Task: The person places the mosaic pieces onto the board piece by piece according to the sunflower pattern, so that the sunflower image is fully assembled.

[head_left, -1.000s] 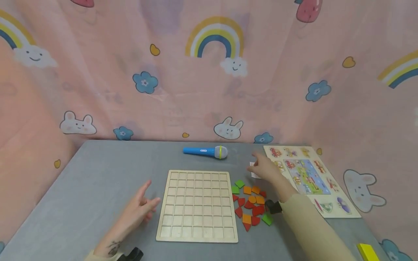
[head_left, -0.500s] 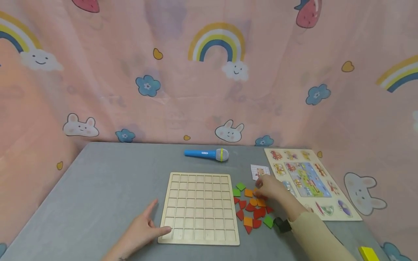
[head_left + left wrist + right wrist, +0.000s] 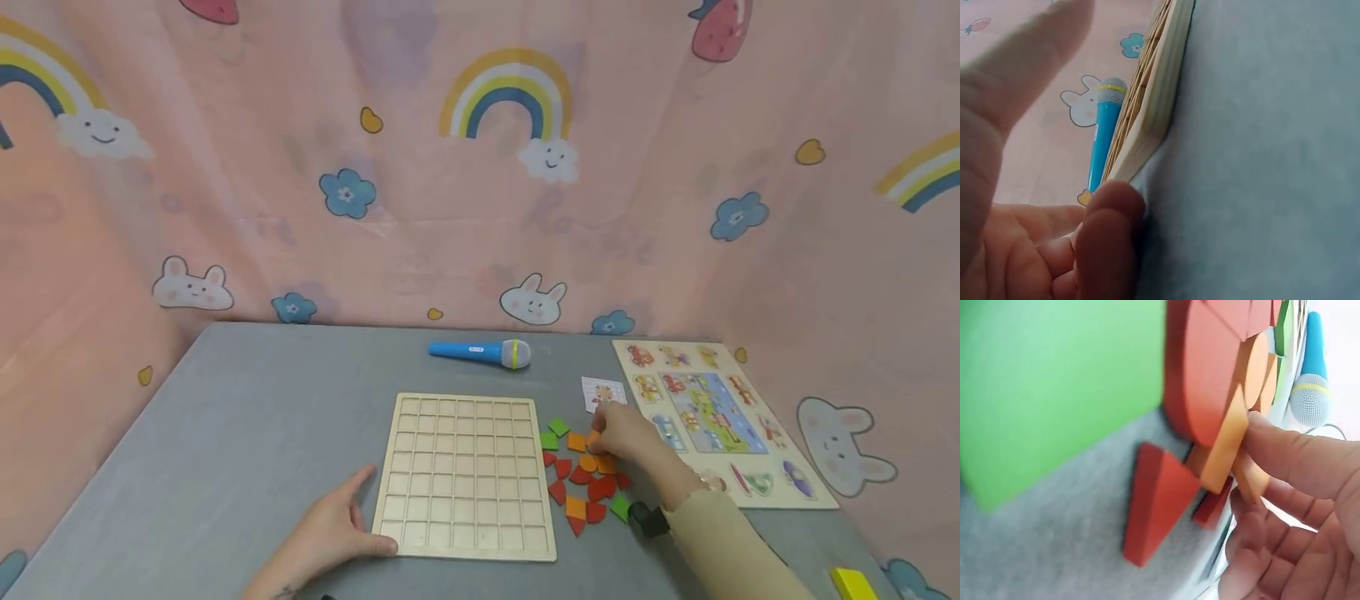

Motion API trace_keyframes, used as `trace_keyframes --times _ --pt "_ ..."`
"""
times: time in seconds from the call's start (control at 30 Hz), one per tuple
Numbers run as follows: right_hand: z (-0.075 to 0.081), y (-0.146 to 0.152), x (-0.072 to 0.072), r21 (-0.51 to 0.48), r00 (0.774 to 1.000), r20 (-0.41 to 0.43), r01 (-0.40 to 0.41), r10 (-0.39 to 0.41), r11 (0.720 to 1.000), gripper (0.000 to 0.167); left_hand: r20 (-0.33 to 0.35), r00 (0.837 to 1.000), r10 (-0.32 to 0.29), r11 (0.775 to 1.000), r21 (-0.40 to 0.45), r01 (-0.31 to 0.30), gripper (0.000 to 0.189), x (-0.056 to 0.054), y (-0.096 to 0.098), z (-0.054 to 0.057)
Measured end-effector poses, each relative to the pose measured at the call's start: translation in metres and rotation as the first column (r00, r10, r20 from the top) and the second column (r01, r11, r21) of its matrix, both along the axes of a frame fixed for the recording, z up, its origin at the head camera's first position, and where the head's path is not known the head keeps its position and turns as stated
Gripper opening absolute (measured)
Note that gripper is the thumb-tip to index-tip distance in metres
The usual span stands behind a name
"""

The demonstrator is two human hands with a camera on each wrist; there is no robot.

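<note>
My left hand (image 3: 322, 533) is at the near left corner of a wooden grid board (image 3: 465, 475). Its thumb touches that corner and its index finger stretches out along the left side; in the left wrist view the fingers lie beside the board's edge. To the right of the board, my right hand (image 3: 630, 433) is over a group of coloured wooden pieces. In the right wrist view, its thumb and fingers pinch an orange block (image 3: 1249, 477). Around it lie another orange block (image 3: 1225, 444), red pieces (image 3: 1157, 503) and a large-looking green piece (image 3: 1060, 387).
Behind the right hand lies a small card (image 3: 602, 392) with a printed picture. A picture puzzle board (image 3: 720, 483) is at the right. A blue toy microphone (image 3: 480, 352) lies behind the grid board. A yellow block (image 3: 852, 583) sits at the near right.
My right hand came back from the card to the coloured pieces and now pinches an orange block. My left hand moved nearer, its thumb now at the board's corner.
</note>
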State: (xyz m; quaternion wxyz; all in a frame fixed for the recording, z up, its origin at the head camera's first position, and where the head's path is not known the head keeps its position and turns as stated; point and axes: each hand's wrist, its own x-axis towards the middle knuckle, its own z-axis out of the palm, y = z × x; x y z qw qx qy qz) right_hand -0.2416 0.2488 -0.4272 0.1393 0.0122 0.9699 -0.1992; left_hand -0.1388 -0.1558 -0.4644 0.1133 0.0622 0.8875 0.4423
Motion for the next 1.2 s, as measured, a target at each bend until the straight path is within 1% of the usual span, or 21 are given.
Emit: trace_keyframes --times 0.07,0.13,0.2,0.23,0.27,0.33,0.4,0.47,0.5,0.57,0.6,0.67,0.7,0.83,0.93,1.03,1.1,1.2 --pt "0.001 -0.002 -0.001 -0.061 1.000 -0.021 0.009 -0.011 0.998 0.017 -0.023 1.000 -0.012 1.000 -0.007 0.012 0.115 0.000 0.000 -0.001" --pt "0.005 -0.007 -0.002 -0.144 0.998 -0.046 0.026 -0.032 0.989 0.014 -0.028 0.999 -0.025 1.000 -0.011 0.025 0.115 0.000 -0.001 -0.001" --pt "0.010 -0.017 -0.003 -0.250 0.996 -0.072 0.024 -0.044 0.968 0.018 -0.026 0.999 -0.042 0.999 -0.010 0.042 0.115 0.001 -0.002 0.000" --pt "0.013 -0.023 -0.004 -0.308 0.995 -0.079 0.029 -0.055 0.951 0.021 -0.024 0.998 -0.052 0.999 -0.005 0.052 0.114 0.001 -0.002 0.001" --pt "0.016 -0.031 -0.005 -0.368 0.995 -0.076 0.039 -0.072 0.929 0.024 -0.021 0.998 -0.064 0.998 -0.004 0.064 0.112 0.001 -0.002 0.001" --pt "0.020 -0.049 -0.007 -0.488 0.995 -0.039 0.066 -0.097 0.870 0.027 -0.019 0.996 -0.085 0.996 0.002 0.085 0.108 0.001 -0.003 0.002" --pt "0.022 -0.068 -0.009 -0.594 0.992 0.012 0.106 -0.124 0.797 0.028 -0.016 0.994 -0.104 0.994 0.012 0.104 0.103 0.001 -0.003 0.002" --pt "0.021 -0.086 -0.012 -0.667 0.985 0.071 0.163 -0.156 0.727 0.029 -0.003 0.993 -0.116 0.993 0.031 0.116 0.098 0.000 -0.003 0.002" --pt "0.020 -0.093 -0.013 -0.687 0.983 0.088 0.177 -0.161 0.704 0.029 0.005 0.993 -0.120 0.992 0.041 0.119 0.097 0.000 -0.003 0.002" --pt "0.017 -0.108 -0.014 -0.710 0.977 0.115 0.207 -0.179 0.673 0.028 0.020 0.993 -0.120 0.991 0.064 0.119 0.095 0.000 -0.003 0.002" --pt "0.014 -0.114 -0.015 -0.711 0.974 0.125 0.221 -0.189 0.668 0.027 0.027 0.993 -0.118 0.990 0.075 0.115 0.094 0.000 -0.003 0.002" --pt "0.010 -0.125 -0.016 -0.697 0.973 0.131 0.227 -0.191 0.681 0.024 0.036 0.993 -0.112 0.990 0.090 0.108 0.094 0.000 -0.003 0.002" --pt "0.008 -0.129 -0.016 -0.686 0.973 0.132 0.228 -0.191 0.691 0.022 0.038 0.993 -0.110 0.990 0.088 0.106 0.094 0.000 -0.003 0.002" --pt "-0.001 -0.143 -0.017 -0.663 0.975 0.142 0.222 -0.170 0.715 0.018 0.036 0.993 -0.109 0.992 0.066 0.106 0.096 0.000 -0.004 0.002" --pt "-0.004 -0.150 -0.017 -0.657 0.977 0.146 0.215 -0.158 0.722 0.017 0.009 0.992 -0.127 0.991 0.045 0.126 0.098 0.000 -0.003 0.002" --pt "-0.004 -0.155 -0.017 -0.636 0.973 0.153 0.231 -0.174 0.736 0.015 -0.020 0.987 -0.160 0.986 0.033 0.161 0.099 0.001 -0.003 0.001" --pt "-0.004 -0.158 -0.018 -0.619 0.969 0.161 0.247 -0.188 0.745 0.013 -0.007 0.983 -0.181 0.982 0.050 0.181 0.097 0.001 -0.004 0.001" --pt "-0.004 -0.160 -0.020 -0.602 0.967 0.166 0.256 -0.195 0.756 0.012 0.041 0.978 -0.207 0.973 0.118 0.201 0.092 -0.001 -0.005 0.000"
